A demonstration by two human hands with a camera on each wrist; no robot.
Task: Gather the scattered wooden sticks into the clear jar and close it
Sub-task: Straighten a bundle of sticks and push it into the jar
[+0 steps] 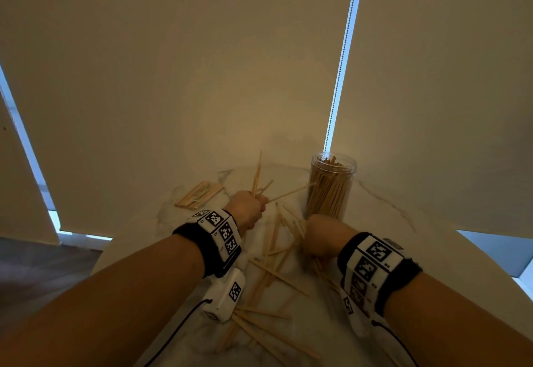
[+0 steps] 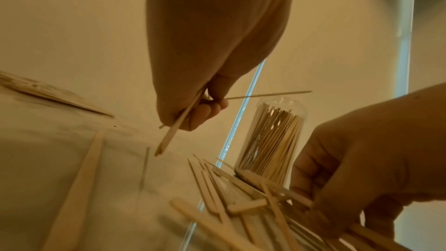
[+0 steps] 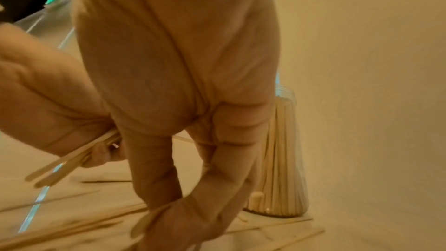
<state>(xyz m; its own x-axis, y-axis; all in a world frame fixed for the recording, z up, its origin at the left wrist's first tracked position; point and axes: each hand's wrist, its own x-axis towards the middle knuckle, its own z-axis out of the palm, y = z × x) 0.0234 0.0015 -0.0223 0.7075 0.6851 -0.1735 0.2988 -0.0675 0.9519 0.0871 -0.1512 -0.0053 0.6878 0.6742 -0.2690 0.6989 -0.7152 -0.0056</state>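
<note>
The clear jar [image 1: 331,185] stands upright and open at the back right of the white table [image 1: 403,251], packed with wooden sticks. No lid is in view. My left hand [image 1: 259,202] is raised left of the jar and grips a few sticks [image 1: 256,176] that fan upward. In the left wrist view, the left hand [image 2: 205,106] has its fingers curled round those sticks [image 2: 173,131]. Just in front of the jar's base, my right hand [image 1: 311,239] is down on the table, its fingers [image 3: 193,207] pinching sticks [image 3: 144,222] out of the pile. Several loose sticks [image 1: 274,274] lie scattered between my forearms.
A neat stack of flat wooden sticks [image 1: 199,195] lies at the back left of the table. Pale roller blinds [image 1: 202,78] hang close behind, with a bead chain [image 1: 343,63] behind the jar. The rounded table edge [image 1: 121,248] falls off to the left.
</note>
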